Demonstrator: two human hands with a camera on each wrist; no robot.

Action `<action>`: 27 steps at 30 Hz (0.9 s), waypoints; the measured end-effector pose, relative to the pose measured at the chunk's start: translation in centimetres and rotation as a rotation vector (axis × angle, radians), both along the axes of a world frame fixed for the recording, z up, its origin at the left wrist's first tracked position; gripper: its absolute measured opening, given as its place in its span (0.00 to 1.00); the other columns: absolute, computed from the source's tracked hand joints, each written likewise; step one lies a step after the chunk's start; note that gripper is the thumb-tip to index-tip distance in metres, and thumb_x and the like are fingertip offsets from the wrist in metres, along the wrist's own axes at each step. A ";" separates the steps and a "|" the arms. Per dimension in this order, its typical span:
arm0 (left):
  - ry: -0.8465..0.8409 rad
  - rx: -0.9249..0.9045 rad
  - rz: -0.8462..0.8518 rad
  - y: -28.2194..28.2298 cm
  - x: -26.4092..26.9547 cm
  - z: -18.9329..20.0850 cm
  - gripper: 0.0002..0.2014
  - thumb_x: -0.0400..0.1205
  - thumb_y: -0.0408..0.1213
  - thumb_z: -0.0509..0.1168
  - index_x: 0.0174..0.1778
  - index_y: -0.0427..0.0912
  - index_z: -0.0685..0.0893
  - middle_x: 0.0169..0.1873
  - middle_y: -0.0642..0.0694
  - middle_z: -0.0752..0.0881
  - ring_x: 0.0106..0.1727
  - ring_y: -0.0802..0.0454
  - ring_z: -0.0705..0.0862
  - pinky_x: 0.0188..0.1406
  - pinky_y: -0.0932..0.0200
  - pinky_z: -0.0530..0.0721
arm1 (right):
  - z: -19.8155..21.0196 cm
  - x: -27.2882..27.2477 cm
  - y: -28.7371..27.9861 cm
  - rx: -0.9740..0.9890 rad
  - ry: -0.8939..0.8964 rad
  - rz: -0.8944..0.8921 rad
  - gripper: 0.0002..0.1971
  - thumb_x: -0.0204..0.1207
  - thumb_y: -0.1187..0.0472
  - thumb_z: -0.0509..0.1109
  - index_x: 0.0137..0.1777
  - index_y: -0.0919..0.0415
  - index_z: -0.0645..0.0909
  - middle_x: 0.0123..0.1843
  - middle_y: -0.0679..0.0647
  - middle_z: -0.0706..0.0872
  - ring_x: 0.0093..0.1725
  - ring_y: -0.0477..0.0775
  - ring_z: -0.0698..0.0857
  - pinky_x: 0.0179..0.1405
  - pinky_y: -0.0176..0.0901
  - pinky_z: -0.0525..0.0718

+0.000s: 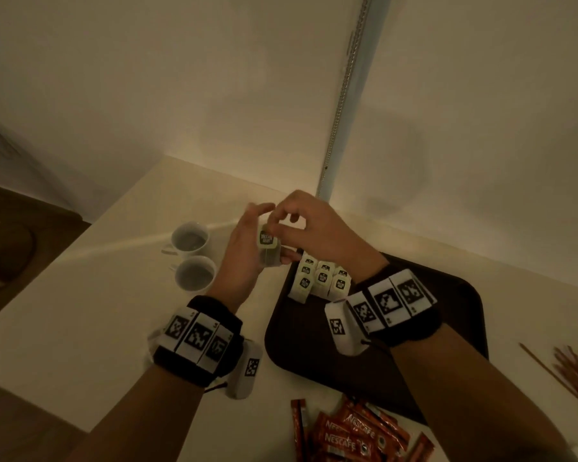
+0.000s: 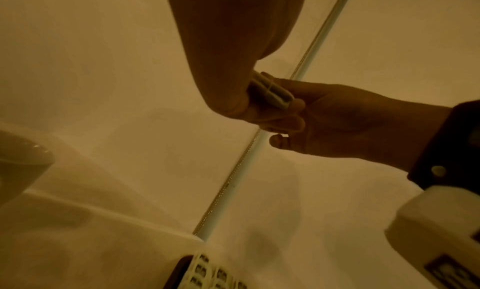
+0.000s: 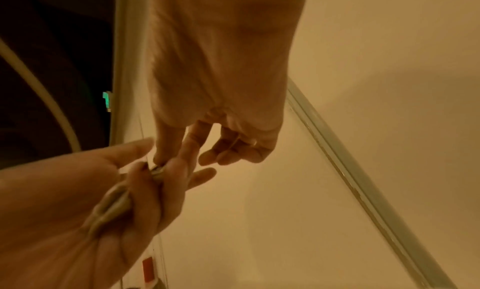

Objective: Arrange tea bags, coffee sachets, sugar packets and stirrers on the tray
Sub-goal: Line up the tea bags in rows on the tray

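Observation:
My left hand [image 1: 247,238] grips a small stack of pale green tea bags [image 1: 268,245] just above the table, left of the dark brown tray [image 1: 447,295]. My right hand [image 1: 294,225] reaches in from the right and pinches the top edge of the stack with thumb and forefinger. In the left wrist view the tea bags [image 2: 270,92] show edge-on between both hands. The right wrist view has the tea bags [image 3: 114,201] lying in the left palm. Several tea bags [image 1: 321,278] stand in rows at the tray's far left corner. Red coffee sachets [image 1: 347,435] lie near me; brown stirrers [image 1: 574,368] lie at the right.
Two white cups [image 1: 191,241] [image 1: 194,273] stand on the table left of my hands. A wall with a vertical metal strip [image 1: 344,95] rises right behind the table. The table's left edge drops to a dark floor [image 1: 14,245].

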State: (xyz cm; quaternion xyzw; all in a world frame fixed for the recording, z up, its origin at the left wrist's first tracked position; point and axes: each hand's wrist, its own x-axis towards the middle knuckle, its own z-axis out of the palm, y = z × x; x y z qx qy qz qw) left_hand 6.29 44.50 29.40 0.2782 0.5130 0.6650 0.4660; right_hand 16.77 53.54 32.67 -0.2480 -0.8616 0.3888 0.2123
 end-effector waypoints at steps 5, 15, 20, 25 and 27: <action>0.181 0.225 -0.054 -0.5 0.1 1.7 0.14 0.71 0.35 0.76 0.53 0.44 0.87 0.49 0.44 0.90 0.54 0.45 0.87 0.55 0.55 0.84 | 6.4 1.1 0.2 0.110 0.038 0.030 0.03 0.74 0.57 0.75 0.42 0.56 0.85 0.38 0.48 0.86 0.37 0.53 0.82 0.40 0.37 0.79; 0.105 0.319 -0.107 -0.9 2.1 4.1 0.13 0.72 0.40 0.72 0.52 0.45 0.86 0.45 0.49 0.91 0.44 0.52 0.90 0.43 0.62 0.84 | 12.2 1.8 -1.3 0.290 0.009 0.076 0.02 0.73 0.54 0.74 0.43 0.50 0.86 0.37 0.50 0.87 0.36 0.57 0.83 0.38 0.44 0.80; 0.110 0.338 -0.097 -1.1 2.0 4.4 0.09 0.74 0.34 0.71 0.46 0.51 0.90 0.43 0.49 0.92 0.43 0.52 0.90 0.43 0.63 0.84 | 12.6 2.3 -1.6 0.295 -0.031 0.053 0.02 0.73 0.54 0.75 0.43 0.51 0.86 0.38 0.51 0.88 0.37 0.55 0.83 0.39 0.42 0.80; 0.105 0.345 -0.120 -1.4 2.2 4.6 0.10 0.70 0.43 0.71 0.47 0.52 0.90 0.47 0.49 0.91 0.46 0.50 0.89 0.45 0.61 0.84 | 12.3 2.5 -1.5 0.283 -0.051 0.045 0.03 0.73 0.55 0.75 0.44 0.52 0.87 0.39 0.51 0.88 0.38 0.54 0.84 0.40 0.41 0.80; 0.103 0.354 -0.082 -1.2 2.2 4.8 0.08 0.71 0.45 0.71 0.44 0.53 0.91 0.43 0.50 0.91 0.46 0.51 0.89 0.45 0.60 0.84 | 12.1 2.6 -1.5 0.275 -0.054 0.055 0.02 0.73 0.55 0.74 0.44 0.52 0.87 0.38 0.51 0.88 0.38 0.54 0.84 0.41 0.45 0.82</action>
